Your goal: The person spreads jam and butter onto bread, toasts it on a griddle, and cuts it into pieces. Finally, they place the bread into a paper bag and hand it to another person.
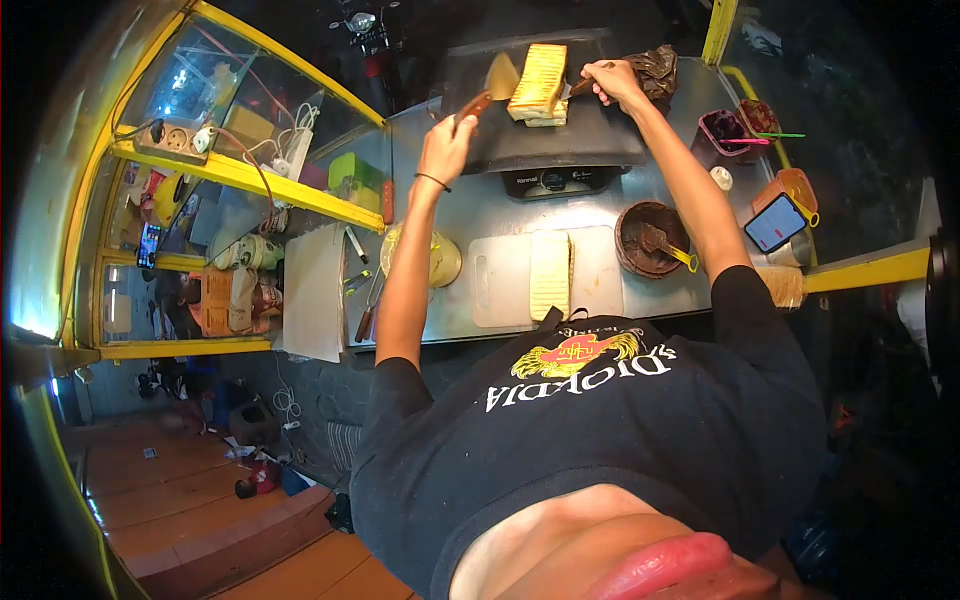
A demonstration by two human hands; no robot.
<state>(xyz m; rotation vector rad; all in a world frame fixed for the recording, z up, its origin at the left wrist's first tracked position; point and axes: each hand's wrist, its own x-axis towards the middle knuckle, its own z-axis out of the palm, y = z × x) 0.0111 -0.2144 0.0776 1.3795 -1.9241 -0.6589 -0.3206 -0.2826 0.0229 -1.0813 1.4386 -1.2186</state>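
A block of toasted bread [541, 82], striped with browned lines, rests on the dark flat griddle [600, 150]. My left hand [445, 150] is closed round the wooden handle of a spatula [502, 78], whose wide blade is at the bread's left side. At the right side, my right hand [612, 82] grips a second spatula [582, 88] by its dark handle; its blade is mostly hidden by the bread. A crumpled dark plastic bag [656, 75] lies just beyond my right hand.
Nearer me, another bread block [550, 272] lies on a white cutting board [495, 280]. A brown tub [650, 240] with a yellow-handled spreader stands to its right, a yellow tub [445, 262] to its left. A phone [775, 222] and sauce containers [722, 135] are further right.
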